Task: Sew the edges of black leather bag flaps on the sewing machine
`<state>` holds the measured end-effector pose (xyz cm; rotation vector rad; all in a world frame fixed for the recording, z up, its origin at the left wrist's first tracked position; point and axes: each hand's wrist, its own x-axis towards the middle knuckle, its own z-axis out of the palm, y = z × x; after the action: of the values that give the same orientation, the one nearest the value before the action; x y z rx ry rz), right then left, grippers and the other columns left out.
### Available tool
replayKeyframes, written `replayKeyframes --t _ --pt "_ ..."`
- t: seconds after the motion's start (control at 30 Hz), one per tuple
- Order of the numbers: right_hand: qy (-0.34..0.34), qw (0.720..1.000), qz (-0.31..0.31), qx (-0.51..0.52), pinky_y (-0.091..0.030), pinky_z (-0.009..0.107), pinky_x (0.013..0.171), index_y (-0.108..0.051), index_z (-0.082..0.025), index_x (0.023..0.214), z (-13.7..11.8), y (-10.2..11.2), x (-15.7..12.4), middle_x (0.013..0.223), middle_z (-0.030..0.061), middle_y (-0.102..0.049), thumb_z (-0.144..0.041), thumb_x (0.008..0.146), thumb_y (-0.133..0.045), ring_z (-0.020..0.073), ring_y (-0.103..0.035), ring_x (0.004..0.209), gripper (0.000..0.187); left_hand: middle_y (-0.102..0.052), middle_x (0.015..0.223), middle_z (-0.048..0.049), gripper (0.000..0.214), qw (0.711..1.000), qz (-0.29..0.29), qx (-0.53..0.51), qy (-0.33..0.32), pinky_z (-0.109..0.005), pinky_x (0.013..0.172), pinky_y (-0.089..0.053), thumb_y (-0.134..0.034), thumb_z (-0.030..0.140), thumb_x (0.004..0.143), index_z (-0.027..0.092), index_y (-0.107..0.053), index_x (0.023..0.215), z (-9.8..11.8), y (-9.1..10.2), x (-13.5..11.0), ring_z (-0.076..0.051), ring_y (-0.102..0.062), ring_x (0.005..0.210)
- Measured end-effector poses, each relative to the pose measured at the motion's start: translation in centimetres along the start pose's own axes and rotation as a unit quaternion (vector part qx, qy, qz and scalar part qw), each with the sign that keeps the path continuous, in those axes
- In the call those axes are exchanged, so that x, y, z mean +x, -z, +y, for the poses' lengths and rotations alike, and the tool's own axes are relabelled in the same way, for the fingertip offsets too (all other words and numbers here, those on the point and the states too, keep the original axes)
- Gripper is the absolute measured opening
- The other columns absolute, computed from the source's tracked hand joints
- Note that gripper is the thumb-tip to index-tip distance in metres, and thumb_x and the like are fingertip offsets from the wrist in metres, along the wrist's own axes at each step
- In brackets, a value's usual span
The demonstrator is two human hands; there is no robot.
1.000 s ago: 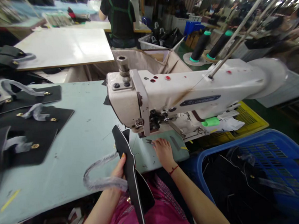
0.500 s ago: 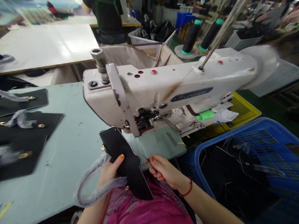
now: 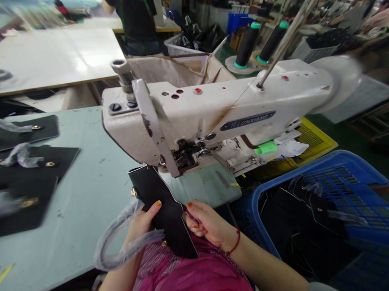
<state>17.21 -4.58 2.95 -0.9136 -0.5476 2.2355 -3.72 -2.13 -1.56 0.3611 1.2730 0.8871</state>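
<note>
A black bag panel (image 3: 156,193) with pale edges slants across my lap, its far end beside the sewing machine (image 3: 186,115). My left hand (image 3: 142,222) grips its left side, thumb on top and fingers hidden underneath. A plastic-wrapped handle (image 3: 103,241) loops out to the left from gold fittings on the panel. At the right edge of the panel, my right hand (image 3: 210,223) is closed on a thin purplish tool (image 3: 193,216). The tool's tip is at the panel's edge; its exact kind is unclear.
Several black panels (image 3: 20,183) with wrapped handles lie on the green table (image 3: 85,181) at left. A blue basket (image 3: 260,194) of black pieces stands at right, near a yellow crate (image 3: 318,141). Thread cones (image 3: 248,47) stand behind the machine. Another person (image 3: 139,22) is beyond.
My right hand has shifted slightly left, bringing the thin tool against the panel's edge. My left hand keeps its hold. The view has moved a little.
</note>
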Motion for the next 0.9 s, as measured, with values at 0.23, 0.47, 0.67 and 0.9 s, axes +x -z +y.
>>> replayKeyframes --t 0.23,0.47,0.67,0.9 --pt "0.055 0.993 0.08 -0.067 -0.009 0.018 0.04 -0.048 -0.018 0.087 0.3 1.0 0.2 0.057 -0.0092 -0.035 -0.054 0.088 -0.055 0.0038 -0.019 0.042 0.037 -0.077 0.099 -0.0059 0.038 1.0 0.016 0.01 0.0 -0.042 0.085 -0.06 -0.072 0.029 0.076 0.023 -0.062 0.112 0.1 -0.3 -0.2 -0.033 -0.069 0.104" --pt "0.172 0.772 0.315 -0.525 -0.047 0.031 0.078 -0.06 -0.016 0.094 -1.2 6.0 2.0 0.088 0.0077 -0.065 -0.03 0.092 -0.052 0.0192 -0.061 0.086 0.016 -0.077 0.091 -0.0075 0.039 1.0 0.008 -0.019 0.001 -0.042 0.075 -0.062 -0.075 0.028 0.076 0.023 -0.061 0.112 0.1 -0.6 -0.5 -0.03 -0.074 0.083" --pt "0.259 0.742 0.254 -0.564 -0.039 0.041 0.103 -0.067 -0.018 0.106 -1.8 3.4 3.2 0.121 0.0113 -0.063 -0.03 0.092 -0.055 0.0246 -0.054 0.117 0.022 -0.076 0.084 -0.0079 0.031 0.997 0.013 -0.077 0.03 -0.039 0.065 -0.062 -0.07 0.024 0.081 0.018 -0.064 0.111 0.8 -1.8 -1.4 -0.027 -0.073 0.069" --pt "0.225 0.889 0.14 -0.373 -0.053 0.029 0.078 -0.066 -0.015 0.115 -0.1 -1.1 5.1 0.098 0.0073 -0.071 -0.038 0.087 -0.061 0.0189 -0.067 0.088 0.037 -0.075 0.086 -0.0095 0.027 0.994 0.034 -0.103 -0.001 -0.035 0.063 -0.062 -0.072 0.022 0.079 0.015 -0.067 0.104 0.5 -1.8 -1.5 -0.023 -0.072 0.064"
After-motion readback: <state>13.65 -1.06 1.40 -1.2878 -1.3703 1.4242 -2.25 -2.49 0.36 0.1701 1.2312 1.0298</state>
